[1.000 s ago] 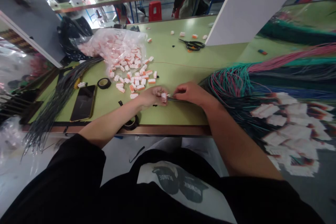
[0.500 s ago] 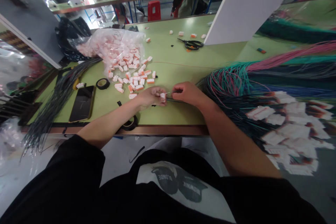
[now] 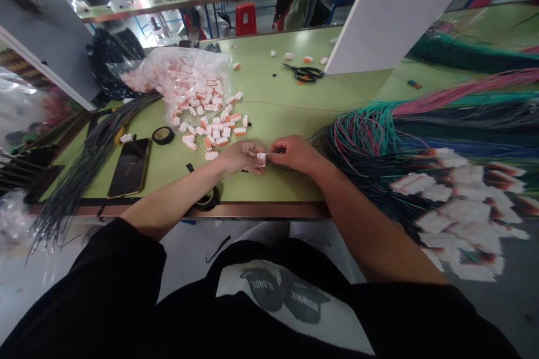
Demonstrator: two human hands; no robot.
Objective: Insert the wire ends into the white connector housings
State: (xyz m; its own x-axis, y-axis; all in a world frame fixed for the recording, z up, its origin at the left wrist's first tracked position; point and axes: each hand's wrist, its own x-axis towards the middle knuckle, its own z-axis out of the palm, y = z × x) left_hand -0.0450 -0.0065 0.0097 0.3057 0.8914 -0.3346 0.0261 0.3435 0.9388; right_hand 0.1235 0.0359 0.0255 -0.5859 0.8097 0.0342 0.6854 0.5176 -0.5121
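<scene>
Near the front of the green table, my left hand [image 3: 243, 158] pinches a small white connector housing [image 3: 261, 158] at its fingertips. My right hand [image 3: 290, 151] is closed on a thin wire [image 3: 269, 153], whose end meets the right side of the housing. Whether the wire tip sits inside the housing is too small to tell. Dark wires [image 3: 278, 165] run from beside the housing under my right hand towards the bundle on the right. White and orange connector housings [image 3: 219, 130] lie in a loose pile just beyond my left hand.
A clear plastic bag [image 3: 168, 64] of housings stands behind the pile. Left are a phone [image 3: 129, 167], a tape roll [image 3: 163, 135] and grey wires [image 3: 84, 162]; another tape roll [image 3: 207, 200] lies under my left forearm. Scissors [image 3: 305, 73] lie farther back. Wired connectors [image 3: 458, 207] heap at right.
My right hand has moved left, closing the gap, and the wire end now reaches the housing. My left hand still holds the housing in about the same place.
</scene>
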